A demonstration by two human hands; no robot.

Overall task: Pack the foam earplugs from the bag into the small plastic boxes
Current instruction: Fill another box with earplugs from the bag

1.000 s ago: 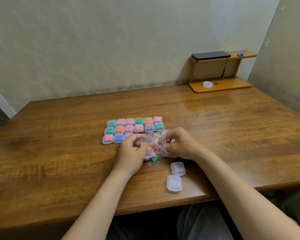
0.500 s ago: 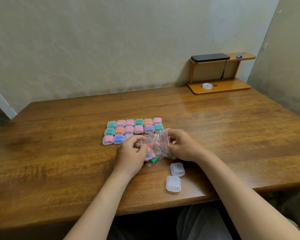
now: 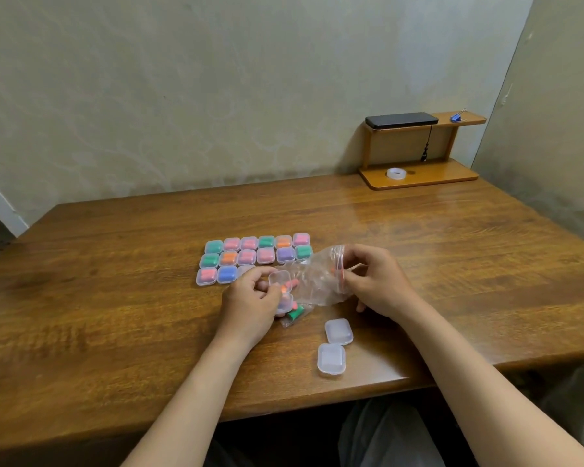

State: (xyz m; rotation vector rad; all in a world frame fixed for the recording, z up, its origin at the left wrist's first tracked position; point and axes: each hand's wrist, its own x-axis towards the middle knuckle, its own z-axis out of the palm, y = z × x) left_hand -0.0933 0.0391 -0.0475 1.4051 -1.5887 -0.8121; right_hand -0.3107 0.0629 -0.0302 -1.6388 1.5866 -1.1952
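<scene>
**Progress.** The task looks well advanced. To the left of the bag (image 3: 317, 284) and behind it, the filled boxes (image 3: 255, 257) stand closed in a tight block on the surface (image 3: 115, 315). There are two full rows of six and a front row just begun. Two boxes of that row are plain to see, and a third is half hidden by the left hand. Coloured foam shows through every lid.

**Left hand** (image 3: 250, 299). It is directly left of the bag and touching it. Its fingers curl around one open box (image 3: 280, 280) with the lid raised. Pink-orange foam shows inside, but whether the box is fully loaded cannot be told.

**Bag.** It lies slack on its side and looks nearly spent. A green earplug (image 3: 296, 312) sits in its near-left corner, and a few orange pieces show further in.

**Empty boxes** (image 3: 339, 331). Two clear, closed boxes lie nearer the onlooker than the bag, slightly to its right, one just beside the other. Filling them is probably most of what is left.

**Right hand** (image 3: 376, 281). It is at the bag's right end, where thumb and fingertips pinch the red-striped mouth. The other fingers are curled under.
</scene>
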